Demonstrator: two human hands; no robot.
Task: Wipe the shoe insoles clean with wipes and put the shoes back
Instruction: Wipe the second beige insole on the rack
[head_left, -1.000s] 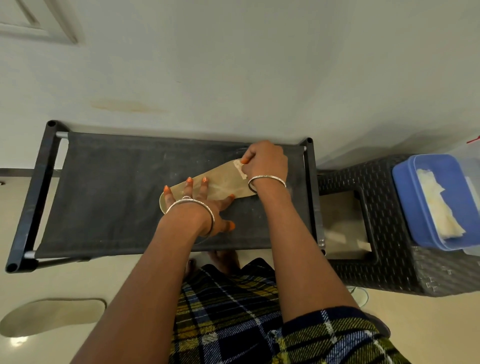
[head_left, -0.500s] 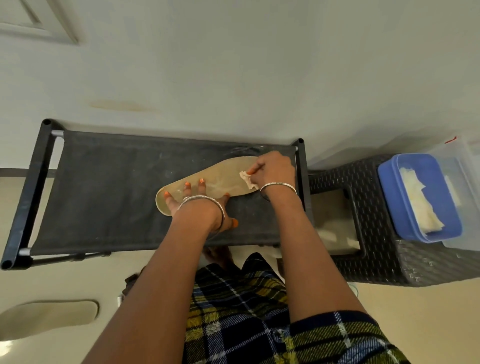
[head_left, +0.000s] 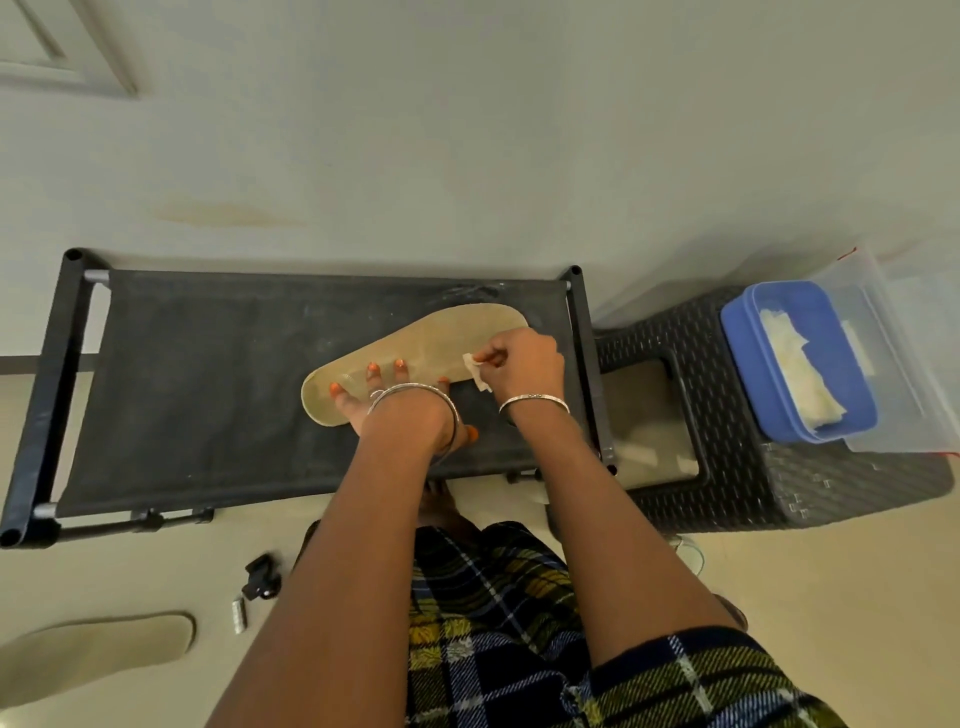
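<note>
A tan insole (head_left: 447, 338) lies on the black fabric shelf of a low rack (head_left: 208, 395), its toe end pointing right. My left hand (head_left: 400, 405) presses flat on the heel half of the insole, fingers spread. My right hand (head_left: 524, 364) pinches a small white wipe (head_left: 477, 370) at the insole's near edge, towards the toe end. A second tan insole (head_left: 98, 649) lies on the floor at the lower left.
A dark woven stool (head_left: 737, 467) stands right of the rack, carrying a blue tub (head_left: 748, 374) of white wipes and a clear box (head_left: 893, 364). A small black object (head_left: 262, 574) and a metal piece (head_left: 238, 616) lie on the floor. A wall rises behind the rack.
My right hand has drawn the wipe back from the middle of the insole to its near edge by the toe end. My left hand still presses on the heel half.
</note>
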